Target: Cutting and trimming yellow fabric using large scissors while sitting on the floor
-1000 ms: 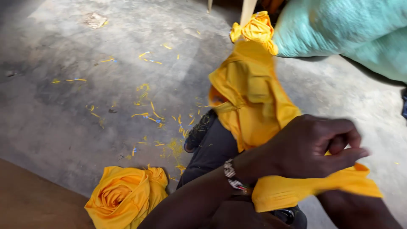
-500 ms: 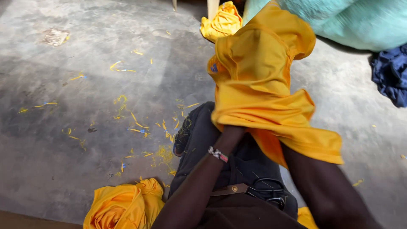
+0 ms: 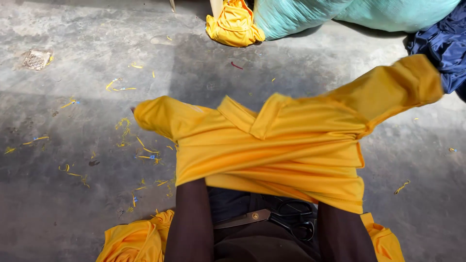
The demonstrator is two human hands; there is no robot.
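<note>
A yellow collared shirt (image 3: 276, 150) is spread wide in front of me, collar up and both short sleeves flung outward. My left forearm (image 3: 191, 213) and right forearm (image 3: 340, 233) run up under its lower edge. Both hands are hidden behind the cloth, which they hold up by its hem area. Black-handled scissors (image 3: 286, 218) lie across my lap just below the shirt.
More yellow cloth is bunched at my left knee (image 3: 133, 240) and right knee (image 3: 386, 240). Another yellow garment (image 3: 234, 24) lies at the far side beside teal sacks (image 3: 310, 14). Dark blue fabric (image 3: 439, 46) sits far right. A floor drain (image 3: 35, 59) and thread scraps (image 3: 141, 150) mark the concrete.
The shirt was bunched and hanging in my hands. It is now shaken out flat and wide, sleeves spread left and right, and it covers both hands.
</note>
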